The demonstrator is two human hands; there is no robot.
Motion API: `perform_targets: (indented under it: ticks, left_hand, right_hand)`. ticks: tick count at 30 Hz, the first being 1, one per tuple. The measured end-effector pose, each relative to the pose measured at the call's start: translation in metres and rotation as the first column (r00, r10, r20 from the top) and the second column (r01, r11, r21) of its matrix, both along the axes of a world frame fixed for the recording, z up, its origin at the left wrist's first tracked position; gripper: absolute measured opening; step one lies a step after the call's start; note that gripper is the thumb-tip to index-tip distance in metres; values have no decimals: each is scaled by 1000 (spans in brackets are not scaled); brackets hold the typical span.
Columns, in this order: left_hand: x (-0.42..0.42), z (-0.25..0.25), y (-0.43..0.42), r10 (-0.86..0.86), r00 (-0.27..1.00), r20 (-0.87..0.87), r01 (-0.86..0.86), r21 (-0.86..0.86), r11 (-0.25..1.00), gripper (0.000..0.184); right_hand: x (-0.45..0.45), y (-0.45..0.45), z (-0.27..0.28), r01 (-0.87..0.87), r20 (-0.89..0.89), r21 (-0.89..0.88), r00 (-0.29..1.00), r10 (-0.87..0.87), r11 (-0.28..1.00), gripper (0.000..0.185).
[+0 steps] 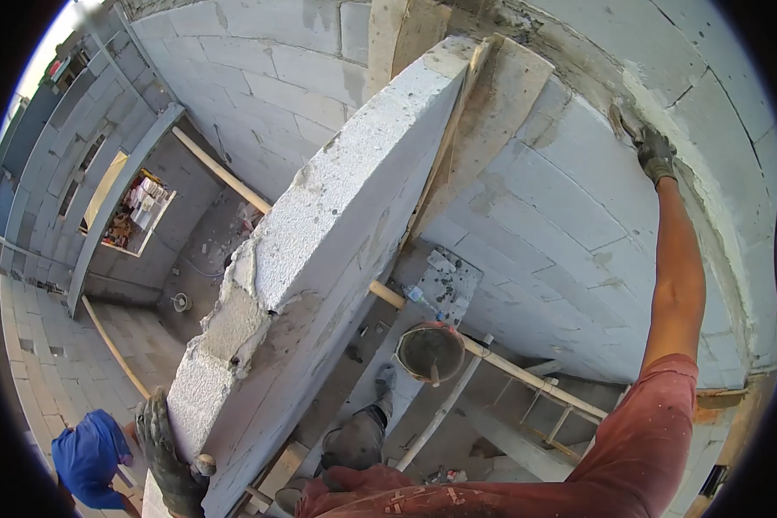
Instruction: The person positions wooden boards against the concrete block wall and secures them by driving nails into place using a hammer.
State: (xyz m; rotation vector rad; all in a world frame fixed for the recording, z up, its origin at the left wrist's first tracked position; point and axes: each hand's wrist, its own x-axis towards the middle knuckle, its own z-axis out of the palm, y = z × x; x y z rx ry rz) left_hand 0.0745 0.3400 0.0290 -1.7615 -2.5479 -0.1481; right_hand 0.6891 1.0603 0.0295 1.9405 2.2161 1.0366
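My right hand (656, 157), in a dark glove, reaches far out to the wall on the right. It is closed on a trowel (617, 121), whose blade lies close to a mortar ledge (691, 186) along the blocks. My left hand (171, 457), also gloved and smeared with mortar, rests on the near end of a light block wall (319, 207). Its fingers are stretched out along the wall's side. A small rounded tip shows by the thumb; I cannot tell whether it is bare thumb or a handle. Rough mortar (237, 324) fills a joint in the wall's top.
A bucket (430, 352) of grey mix stands below me on planks. Beside it runs a pole ladder (535, 380). A wooden board (483, 121) stands against the wall's far end. At lower left is another person in a blue shirt (91, 457). Round poles (220, 168) cross the left room.
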Motion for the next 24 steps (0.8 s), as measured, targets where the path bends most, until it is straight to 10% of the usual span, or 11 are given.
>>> perform_targets:
  ticks: [3, 8, 12, 19, 24]
  left_hand:
    - [0, 0, 1, 72, 996, 50, -72, -5, 997, 96]
    - [-10, 2, -6, -21, 997, 73, 14, 95, 995, 99]
    - [-15, 11, -20, -125, 986, 107, 85, 316, 945, 102]
    - [-25, 20, -165, -98, 988, 118, 45, 392, 919, 91]
    - [-63, 29, -346, 272, 957, -105, -198, 455, 869, 76]
  right_hand:
    - [-5, -20, -1, -139, 136, 152, 984, 119, 978, 37]
    - [-53, -115, -27, -429, -401, 258, 768, 499, 866, 25]
    - [-192, -271, -31, -423, -496, 420, 633, 594, 803, 25]
    - [-423, -545, 0, -867, -667, 426, -106, 738, 261, 30]
    - [-551, -705, 40, -939, -517, 338, -241, 821, -63, 30]
